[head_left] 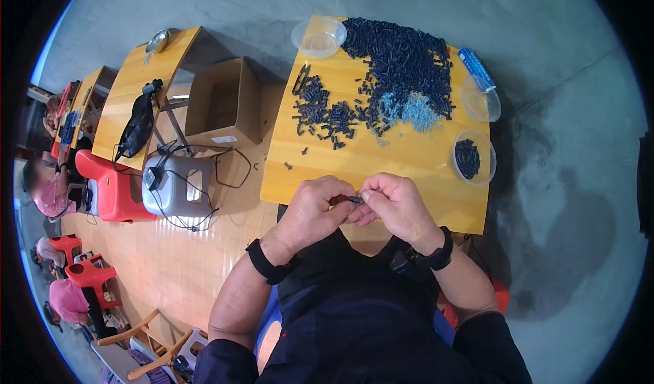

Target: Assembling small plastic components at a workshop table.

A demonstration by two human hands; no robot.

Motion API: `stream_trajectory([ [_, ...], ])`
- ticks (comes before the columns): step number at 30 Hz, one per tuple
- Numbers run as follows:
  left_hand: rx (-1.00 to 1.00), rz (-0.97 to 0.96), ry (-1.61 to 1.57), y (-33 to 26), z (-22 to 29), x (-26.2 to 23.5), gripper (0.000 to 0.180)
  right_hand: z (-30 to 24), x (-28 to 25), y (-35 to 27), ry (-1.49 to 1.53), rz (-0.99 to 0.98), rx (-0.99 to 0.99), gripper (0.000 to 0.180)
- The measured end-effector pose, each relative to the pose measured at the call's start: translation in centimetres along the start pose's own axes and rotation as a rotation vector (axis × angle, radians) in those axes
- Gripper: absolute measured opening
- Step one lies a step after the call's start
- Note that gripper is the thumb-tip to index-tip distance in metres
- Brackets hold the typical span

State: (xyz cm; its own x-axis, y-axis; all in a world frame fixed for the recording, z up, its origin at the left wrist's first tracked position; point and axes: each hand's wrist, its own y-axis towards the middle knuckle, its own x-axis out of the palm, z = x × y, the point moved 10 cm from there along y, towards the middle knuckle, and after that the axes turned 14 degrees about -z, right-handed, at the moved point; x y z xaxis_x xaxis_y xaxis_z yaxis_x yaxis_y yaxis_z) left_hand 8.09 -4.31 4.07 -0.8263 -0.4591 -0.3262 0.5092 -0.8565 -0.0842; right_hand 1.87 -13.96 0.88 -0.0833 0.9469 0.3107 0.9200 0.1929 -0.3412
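Over the near edge of the yellow wooden table [402,179], both hands meet at the fingertips. My left hand [310,210] pinches a small dark cylindrical piece [354,200]. Closed against the same spot, my right hand [402,207] has thumb and forefinger together at the piece's end; whether it grips a second part is too small to tell. Beyond the hands lies a big heap of short black cylindrical pieces [402,50]. Small light-blue pieces [419,111] are piled at its near side. A looser group of black pieces [313,108] spreads to the left, beside a dark slender tool [301,81].
A clear round tub [320,40] stands at the far left corner. On the right edge are a tub of black pieces [468,159] and another clear tub [482,104] under a blue box [475,69]. Leftward are a cardboard box [221,104], grey stool [180,186] and seated people.
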Motion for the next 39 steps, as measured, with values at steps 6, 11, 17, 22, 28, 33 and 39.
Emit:
stream_trajectory([
  [6, 0.023, -0.067, 0.160, 0.7, 1.7, 0.3, 0.011, 0.2, -0.3, 0.3, -0.090, 0.013, 0.045, 0.014],
  [11, -0.124, -0.077, 0.030, 0.5, 0.0, 0.7, 0.012, 0.3, -0.3, 0.5, -0.133, 0.014, 0.077, 0.013],
  [17, -0.276, -0.092, -0.048, 0.7, -2.1, 1.0, 0.012, 0.4, -0.3, 1.0, -0.203, 0.020, 0.114, 0.012],
  [22, -0.306, -0.106, -0.156, 1.0, -3.6, 1.4, 0.012, 0.5, -1.4, 1.7, -0.232, 0.076, 0.071, 0.012],
  [28, -0.281, -0.044, -0.658, -0.6, -6.3, 3.2, 0.017, -1.1, -2.2, 1.1, -0.238, 0.092, -0.067, 0.009],
  [33, -0.250, 0.000, -0.747, -1.1, -7.0, 3.3, 0.015, -2.4, -1.1, 0.7, -0.407, -0.012, -0.070, 0.008],
  [39, -0.143, -0.037, -0.783, -0.8, -6.0, 3.2, 0.014, -3.9, 0.5, 0.3, -0.559, -0.111, -0.192, 0.009],
])
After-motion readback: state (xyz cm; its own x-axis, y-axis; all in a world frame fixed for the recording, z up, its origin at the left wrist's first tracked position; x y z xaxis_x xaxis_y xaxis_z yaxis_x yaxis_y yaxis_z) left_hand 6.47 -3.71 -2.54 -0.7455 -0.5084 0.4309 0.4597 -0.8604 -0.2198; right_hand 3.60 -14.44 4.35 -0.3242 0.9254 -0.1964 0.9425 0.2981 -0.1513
